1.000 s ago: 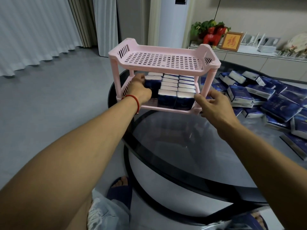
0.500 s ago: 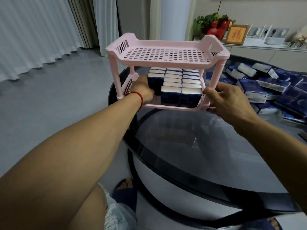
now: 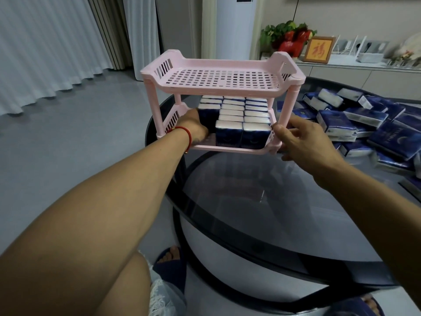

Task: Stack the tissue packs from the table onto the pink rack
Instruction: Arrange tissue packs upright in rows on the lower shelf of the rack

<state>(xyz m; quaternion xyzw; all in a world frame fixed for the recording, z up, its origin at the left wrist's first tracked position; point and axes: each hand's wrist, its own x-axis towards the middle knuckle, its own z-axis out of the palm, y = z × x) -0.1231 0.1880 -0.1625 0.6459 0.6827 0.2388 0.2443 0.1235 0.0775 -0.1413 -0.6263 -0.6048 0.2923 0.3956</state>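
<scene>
Packs on rack: tissue packs [image 3: 241, 115] stand upright in rows on the lower shelf of the pink rack [image 3: 218, 85], filling its middle and right; the near left corner of that shelf is bare.
Left grip: the left hand [image 3: 193, 127] reaches into the lower shelf from the near left, fingers against the leftmost row of packs; whether they curl round a pack cannot be told.
Right grip: the right hand [image 3: 303, 139] holds the rack's near right corner, thumb on the post and fingers curled behind it.
Top shelf: slotted, with nothing on it.
Rack place: at the left edge of the round dark glass surface [image 3: 284, 201], partly over its rim.
Loose packs: a heap [image 3: 364, 119] lies on the surface to the rack's right, near the right hand.
Open room: bare glass between the rack and the person.
</scene>
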